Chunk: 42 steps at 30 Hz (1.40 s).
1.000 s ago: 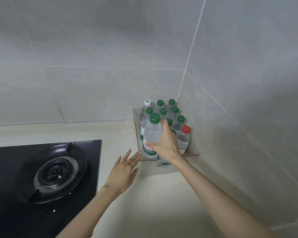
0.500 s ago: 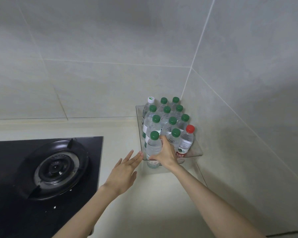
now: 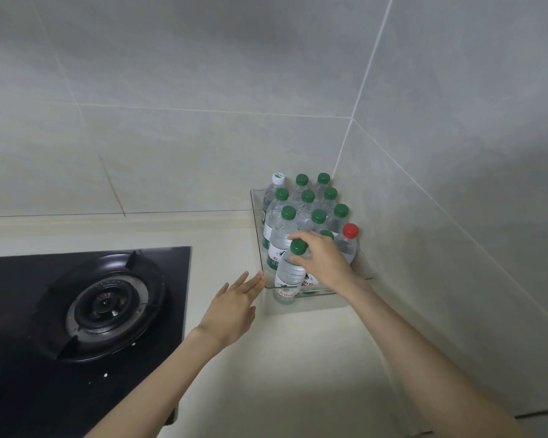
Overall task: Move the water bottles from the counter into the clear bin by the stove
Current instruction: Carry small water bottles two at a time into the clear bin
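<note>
Head view: the right grip (image 3: 325,263) curls round the neck of the front bottle (image 3: 289,275), which stands upright in the near-left corner of the clear bin (image 3: 255,216) among the other bottles (image 3: 307,207). The left grip (image 3: 234,303), fingers straight and spread, hovers just beside the bin above the table (image 3: 298,358), right of the stove (image 3: 102,305).

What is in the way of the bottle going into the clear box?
Nothing visible. The right hand grips the bottle by its neck, and it stands in the front left corner of the clear bin. The other bottles stand behind and beside it; the left hand is open beside the bin.
</note>
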### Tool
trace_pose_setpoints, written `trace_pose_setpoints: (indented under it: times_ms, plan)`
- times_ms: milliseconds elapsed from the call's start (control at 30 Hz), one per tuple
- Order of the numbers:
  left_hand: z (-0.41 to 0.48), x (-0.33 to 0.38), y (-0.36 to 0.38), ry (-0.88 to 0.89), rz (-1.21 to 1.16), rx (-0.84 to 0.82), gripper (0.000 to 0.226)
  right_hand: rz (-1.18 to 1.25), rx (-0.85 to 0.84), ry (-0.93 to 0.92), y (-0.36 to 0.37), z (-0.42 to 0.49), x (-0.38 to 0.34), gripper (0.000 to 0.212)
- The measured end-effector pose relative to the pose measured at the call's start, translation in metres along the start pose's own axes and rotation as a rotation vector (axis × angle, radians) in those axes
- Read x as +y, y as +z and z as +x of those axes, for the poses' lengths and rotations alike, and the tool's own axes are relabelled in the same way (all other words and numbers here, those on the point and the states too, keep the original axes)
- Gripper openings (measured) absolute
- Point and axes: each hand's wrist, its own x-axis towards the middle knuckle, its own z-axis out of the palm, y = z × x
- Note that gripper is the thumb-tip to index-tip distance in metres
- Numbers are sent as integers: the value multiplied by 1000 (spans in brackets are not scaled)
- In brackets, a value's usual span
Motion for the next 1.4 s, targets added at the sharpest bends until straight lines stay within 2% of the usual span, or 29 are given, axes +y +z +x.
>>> trace_pose_setpoints:
  times_ms: [67, 200, 367, 533, 667, 767, 833, 900, 1000, 1100, 1300, 1400]
  plan:
    - [0, 2, -2, -9, 13, -7, 61, -32, -28, 27, -5, 8, -2, 42]
    - [-1, 7, -8, -23, 38, -27, 61, 72, 21, 100, -7, 19, -4, 39]
    - [1, 10, -13, -9, 154, -35, 62, 46, 89, 84, -3, 30, -7, 42]
    - [3, 10, -12, -15, 155, -49, 61, 1, 79, 98, 2, 34, -1, 43]
    - [5, 9, -12, -15, 139, -50, 60, -68, 10, -24, -8, 33, -1, 36]
    - [7, 10, -14, -8, 144, -43, 59, -136, 120, -68, -24, 33, 1, 36]
    - [7, 10, -15, -4, 149, -42, 59, -245, 134, 26, -31, 30, 12, 37]
    - [7, 11, -15, -10, 162, -41, 61, -349, 59, 170, -34, 24, 20, 31]
    - [6, 12, -17, -12, 188, -45, 65, -307, -2, 289, -33, 19, 22, 26]
    - [5, 12, -18, -7, 207, -45, 65, -273, 1, 272, -33, 22, 20, 17]
    - [4, 12, -19, 0, 198, -65, 67, -242, -116, 137, -46, 31, 25, 13]
    - [5, 11, -20, 0, 190, -63, 67, -206, -95, 102, -50, 28, 24, 25]
